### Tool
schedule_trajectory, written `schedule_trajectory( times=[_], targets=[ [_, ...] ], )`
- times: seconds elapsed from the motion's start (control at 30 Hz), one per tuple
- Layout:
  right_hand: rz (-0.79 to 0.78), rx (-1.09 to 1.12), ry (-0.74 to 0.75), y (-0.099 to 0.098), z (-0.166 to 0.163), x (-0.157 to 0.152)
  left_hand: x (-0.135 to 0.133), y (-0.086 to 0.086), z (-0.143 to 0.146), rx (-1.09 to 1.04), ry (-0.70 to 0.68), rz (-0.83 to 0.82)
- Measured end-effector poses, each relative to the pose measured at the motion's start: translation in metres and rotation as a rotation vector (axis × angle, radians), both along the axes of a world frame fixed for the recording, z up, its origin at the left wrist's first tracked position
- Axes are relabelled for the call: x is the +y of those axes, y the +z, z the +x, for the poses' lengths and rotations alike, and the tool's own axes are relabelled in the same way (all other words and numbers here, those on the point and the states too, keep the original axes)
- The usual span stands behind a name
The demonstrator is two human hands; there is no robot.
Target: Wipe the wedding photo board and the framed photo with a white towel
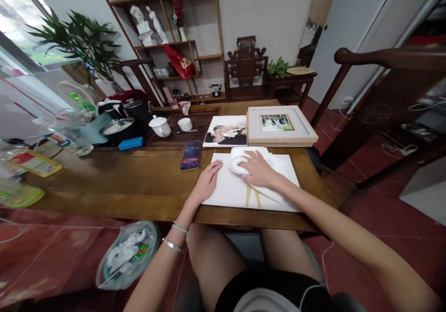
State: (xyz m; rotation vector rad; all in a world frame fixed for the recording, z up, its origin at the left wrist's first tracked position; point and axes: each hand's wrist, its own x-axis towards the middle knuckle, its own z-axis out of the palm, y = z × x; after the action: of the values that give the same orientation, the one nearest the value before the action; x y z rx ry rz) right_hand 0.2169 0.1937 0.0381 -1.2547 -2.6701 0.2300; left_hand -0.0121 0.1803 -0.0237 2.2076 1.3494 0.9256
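A white rectangular board [230,192] lies flat near the table's front edge, two tan strips [248,197] showing at its lower middle. My left hand [208,181] rests flat on its left side, fingers stretched out and holding nothing. On the upper middle of the board, my right hand [257,169] is closed over a bunched white towel [240,155]; part of the towel trails down to the right and covers some of the board. A phone [190,155] with a lit screen lies left of my left hand.
Behind the board are a picture panel [226,138] and a light wooden photo frame [303,127]. A lidded white teapot [160,125], a white cup [185,124] and a blue block [131,143] stand further left. A lined trash bin [127,251] sits on the floor. A wooden chair [376,59] is at right.
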Motion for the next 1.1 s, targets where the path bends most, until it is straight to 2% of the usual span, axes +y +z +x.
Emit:
schedule_trajectory(
  times=[0.1, 0.2, 0.27, 0.37, 0.5, 0.6, 0.7, 0.83, 0.93, 1.0, 1.1],
  targets=[
    [-0.011, -0.024, 0.056, -0.001, -0.013, -0.033, 0.001, -0.001, 0.0, -0.013, 0.003, 0.0],
    [-0.047, -0.045, 0.212, -0.002, -0.014, -0.079, 0.001, -0.002, -0.001, -0.025, 0.001, 0.003],
    [-0.062, -0.035, 0.294, -0.001, -0.01, -0.097, 0.001, -0.003, -0.001, -0.027, -0.005, 0.003],
    [-0.075, -0.042, 0.262, 0.002, -0.003, -0.083, 0.001, -0.003, -0.001, -0.022, -0.006, -0.002],
    [-0.068, -0.075, 0.007, 0.005, -0.003, -0.02, 0.001, -0.003, -0.001, -0.013, -0.001, 0.001],
    [-0.053, -0.08, -0.054, 0.005, -0.014, 0.006, 0.002, -0.003, -0.002, -0.008, -0.002, 0.004],
    [-0.053, -0.091, -0.02, 0.004, -0.032, -0.012, 0.003, -0.004, -0.003, -0.022, -0.011, 0.02],
    [-0.059, -0.123, 0.098, 0.001, -0.049, -0.077, 0.001, -0.001, -0.004, -0.047, -0.03, -0.005],
    [-0.047, -0.072, 0.199, 0.001, -0.045, -0.112, -0.001, 0.001, -0.003, -0.053, -0.019, -0.018],
    [-0.082, -0.064, 0.206, 0.003, -0.036, -0.115, -0.001, 0.001, -0.002, -0.042, -0.01, -0.014],
    [-0.132, -0.093, 0.116, 0.007, -0.019, -0.088, 0.0, -0.001, -0.002, -0.024, 0.001, -0.006]
  ],
)
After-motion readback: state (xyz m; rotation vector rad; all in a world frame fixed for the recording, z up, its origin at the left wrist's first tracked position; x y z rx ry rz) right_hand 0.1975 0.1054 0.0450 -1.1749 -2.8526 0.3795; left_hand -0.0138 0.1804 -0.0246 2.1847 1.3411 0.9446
